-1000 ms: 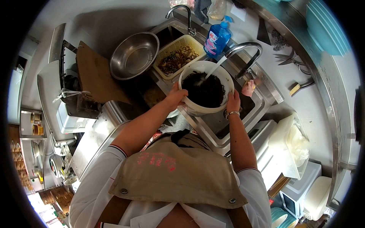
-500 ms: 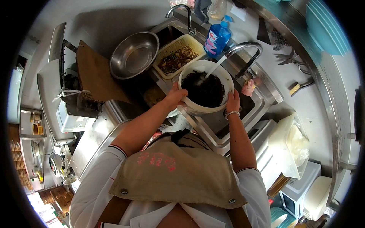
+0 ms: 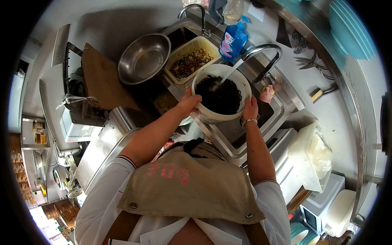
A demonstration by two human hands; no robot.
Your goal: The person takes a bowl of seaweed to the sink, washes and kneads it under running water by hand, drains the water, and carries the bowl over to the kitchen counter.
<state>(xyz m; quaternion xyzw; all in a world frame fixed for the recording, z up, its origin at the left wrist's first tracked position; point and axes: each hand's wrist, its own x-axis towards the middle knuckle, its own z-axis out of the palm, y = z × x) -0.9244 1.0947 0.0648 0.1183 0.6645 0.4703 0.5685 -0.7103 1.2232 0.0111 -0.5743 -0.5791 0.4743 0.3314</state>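
Our left hand and right hand clasp the bucket at eight and four o'clock; taking water, it is likely heavy, slick, best supported there.

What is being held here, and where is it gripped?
The white bucket, gripped on opposite sides just below its rim: left side by the left hand, right side by the right hand.

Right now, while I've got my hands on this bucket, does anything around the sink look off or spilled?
Two small oddities: the steel basin looks tilted rather than flat, and a crumpled pink item lies by the running faucet. I see no spill around the bucket in your hands.
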